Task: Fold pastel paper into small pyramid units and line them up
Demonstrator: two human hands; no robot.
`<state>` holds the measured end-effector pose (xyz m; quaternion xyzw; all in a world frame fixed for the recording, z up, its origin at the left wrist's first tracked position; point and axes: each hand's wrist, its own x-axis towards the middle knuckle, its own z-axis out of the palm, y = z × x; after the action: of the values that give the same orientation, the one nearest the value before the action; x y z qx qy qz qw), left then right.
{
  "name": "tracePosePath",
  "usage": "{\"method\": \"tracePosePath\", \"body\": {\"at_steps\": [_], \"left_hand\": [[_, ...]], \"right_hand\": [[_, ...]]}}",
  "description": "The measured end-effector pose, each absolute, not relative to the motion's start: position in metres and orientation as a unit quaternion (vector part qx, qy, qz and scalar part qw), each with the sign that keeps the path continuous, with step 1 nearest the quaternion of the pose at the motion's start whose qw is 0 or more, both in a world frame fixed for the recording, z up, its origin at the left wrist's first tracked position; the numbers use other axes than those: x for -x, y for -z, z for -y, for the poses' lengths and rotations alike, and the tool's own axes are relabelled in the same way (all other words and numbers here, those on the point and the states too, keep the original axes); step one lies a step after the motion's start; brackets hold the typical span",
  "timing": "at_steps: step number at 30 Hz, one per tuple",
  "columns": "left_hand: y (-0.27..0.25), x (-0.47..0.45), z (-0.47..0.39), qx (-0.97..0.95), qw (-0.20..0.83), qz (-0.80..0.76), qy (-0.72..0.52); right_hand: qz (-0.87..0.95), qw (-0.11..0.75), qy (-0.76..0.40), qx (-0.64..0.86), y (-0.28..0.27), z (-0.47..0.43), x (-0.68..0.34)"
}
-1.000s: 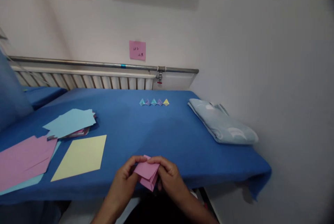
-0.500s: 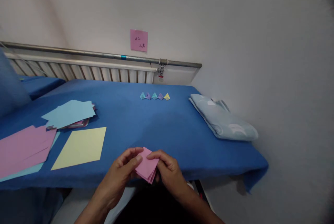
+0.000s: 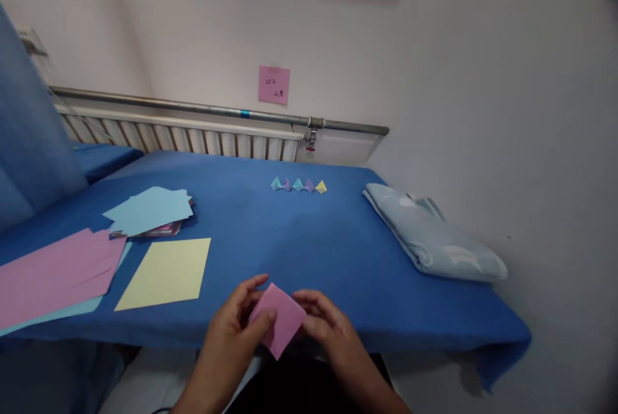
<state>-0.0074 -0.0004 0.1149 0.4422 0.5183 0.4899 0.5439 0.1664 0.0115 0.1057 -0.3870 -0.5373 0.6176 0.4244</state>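
A folded square of pink paper (image 3: 284, 320) is held up at the table's front edge, one corner pointing down toward me. My left hand (image 3: 235, 330) grips its left side, thumb lying flat across the front and fingers behind. At the right corner, my right hand (image 3: 333, 333) holds the paper between thumb and curled fingers; its fingertips are partly hidden behind the sheet. Toward the back of the table stands a row of small folded paper pieces (image 3: 298, 185) in turquoise, purple and yellow.
A yellow sheet (image 3: 167, 274) lies left of my hands on the blue-covered table (image 3: 241, 221). Beyond it sit a stack topped with light blue paper (image 3: 149, 210) and several pink sheets (image 3: 58, 275). A folded pale blanket (image 3: 434, 234) rests at right, by the wall.
The pink paper has turned and now shows one broad face instead of several layered edges. My right thumb has moved off its front to the right corner. The view has shifted slightly left.
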Motion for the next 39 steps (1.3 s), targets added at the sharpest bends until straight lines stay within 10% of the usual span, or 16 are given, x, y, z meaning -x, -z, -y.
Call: {"method": "tracePosePath", "body": {"at_steps": [12,39], "left_hand": [[-0.133,0.011,0.02,-0.679,0.289,-0.486,-0.468],[-0.142,0.029,0.031,-0.723,0.291,-0.354,-0.516]], "right_hand": [[0.66,0.422,-0.49,0.382,-0.117,-0.006,-0.17],[0.848,0.418,-0.129,0.298,-0.179,0.019,-0.16]]}}
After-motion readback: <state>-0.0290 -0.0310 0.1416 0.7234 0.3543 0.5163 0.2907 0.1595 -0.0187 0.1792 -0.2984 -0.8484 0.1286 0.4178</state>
